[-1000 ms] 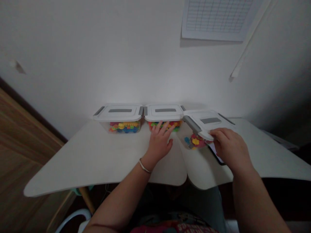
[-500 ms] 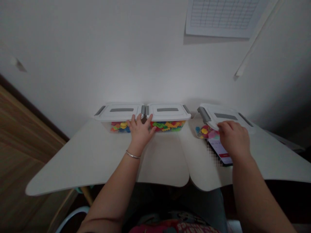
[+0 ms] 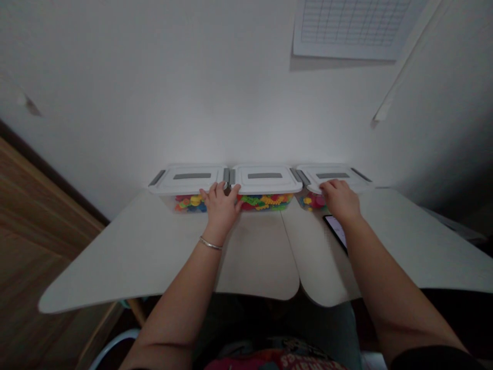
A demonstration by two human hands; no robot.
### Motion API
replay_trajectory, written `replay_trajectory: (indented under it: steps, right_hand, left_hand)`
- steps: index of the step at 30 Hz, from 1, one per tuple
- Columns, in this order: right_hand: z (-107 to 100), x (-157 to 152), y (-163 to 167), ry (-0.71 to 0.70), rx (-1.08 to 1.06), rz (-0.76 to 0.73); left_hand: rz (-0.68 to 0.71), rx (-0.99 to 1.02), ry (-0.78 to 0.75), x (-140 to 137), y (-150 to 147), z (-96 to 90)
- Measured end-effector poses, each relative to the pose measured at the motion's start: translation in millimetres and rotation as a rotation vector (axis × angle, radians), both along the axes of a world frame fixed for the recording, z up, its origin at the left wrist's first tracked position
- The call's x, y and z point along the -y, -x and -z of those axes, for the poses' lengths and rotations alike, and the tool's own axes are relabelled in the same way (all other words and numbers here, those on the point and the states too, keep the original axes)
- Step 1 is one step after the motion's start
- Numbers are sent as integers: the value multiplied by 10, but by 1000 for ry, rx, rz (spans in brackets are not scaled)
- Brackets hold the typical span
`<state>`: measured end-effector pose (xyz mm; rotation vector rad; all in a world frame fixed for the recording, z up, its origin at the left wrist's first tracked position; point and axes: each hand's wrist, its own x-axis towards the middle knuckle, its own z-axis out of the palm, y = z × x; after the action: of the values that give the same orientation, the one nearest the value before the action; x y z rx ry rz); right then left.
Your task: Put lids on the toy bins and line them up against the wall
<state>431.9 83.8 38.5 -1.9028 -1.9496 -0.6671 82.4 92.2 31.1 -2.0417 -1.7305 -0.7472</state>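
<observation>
Three clear storage boxes with white lids and grey clips stand in a row against the wall, colourful plastic pieces inside. My left hand [image 3: 222,208] has its fingers spread across the front where the left box [image 3: 185,180] and the middle box [image 3: 265,182] meet. At the front edge of the right box [image 3: 332,171], my right hand [image 3: 341,199] is closed with its fingers bent over the lid's rim. That box now sits against the middle one, clip beside clip. A phone [image 3: 336,231] lies on the table, partly covered by my right forearm.
The boxes stand at the back of a white table [image 3: 127,257] with a seam and a notch in its front edge. A printed grid sheet [image 3: 346,28] hangs on the wall. Wooden panelling [image 3: 34,246] is at the left.
My right hand and the right box have moved left and back, closing the gap to the middle box. More of the table shows at the right. My left hand has stayed nearly still.
</observation>
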Motion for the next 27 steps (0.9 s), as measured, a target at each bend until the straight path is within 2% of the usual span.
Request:
replay_trajectory:
  steps: [11,16,22,25,27]
  right_hand:
    - [166,-165,67,-105,-187,-41]
    - [314,-125,155,-188,-245,-120]
    - [531,261,469,-303,-256,-197]
    - [681,529,637,-263,-236,-182]
    - [783,688,679,-205,-191,-160]
  left_hand:
    - [70,35,-25,-41,87,96]
    - [104,54,-37,-75,119,148]
    - [190,46,-96,75,22,173]
    - [344,30,-142,203,-75,220]
    - [465,-12,-107,272,-124,277]
